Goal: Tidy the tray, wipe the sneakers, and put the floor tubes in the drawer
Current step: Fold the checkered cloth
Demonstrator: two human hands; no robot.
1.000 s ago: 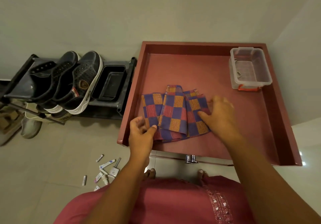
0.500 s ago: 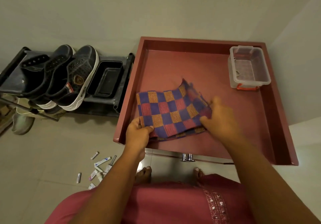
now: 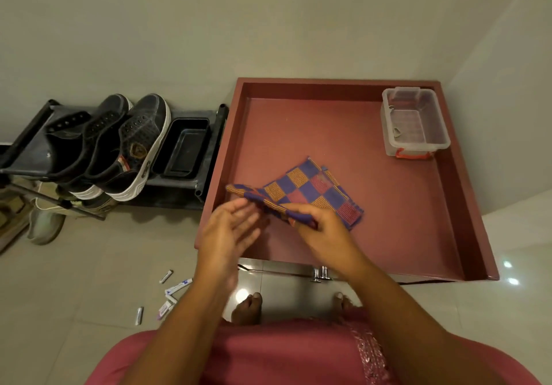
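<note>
Under both hands: wide reddish-brown wooden tray w/ raised rim, hands over its near-left part.
Right hand: closed on near edge of checked blue, orange & red woven cloth; thumb + fingers pinch the fabric.
Left hand: open, palm turned inward, fingers spread loosely; fingertips just beside cloth's left fold, holds nothing. Blurred, so contact w/ cloth can't be told.
Cloth: partly folded, far half lies flat on tray floor, left corner lifted + bunched betw. the hands.
Far right of hands: clear plastic box w/ red clip handle, in tray's far-right corner, well apart from cloth.
Left of left hand: pair of black perforated sneakers w/ white soles, tilted toe-up on dark metal shoe rack; black rectangular plastic tub next to them.
Below left hand, on beige tiled floor: small white tubes, scattered, near person's bare feet.
</note>
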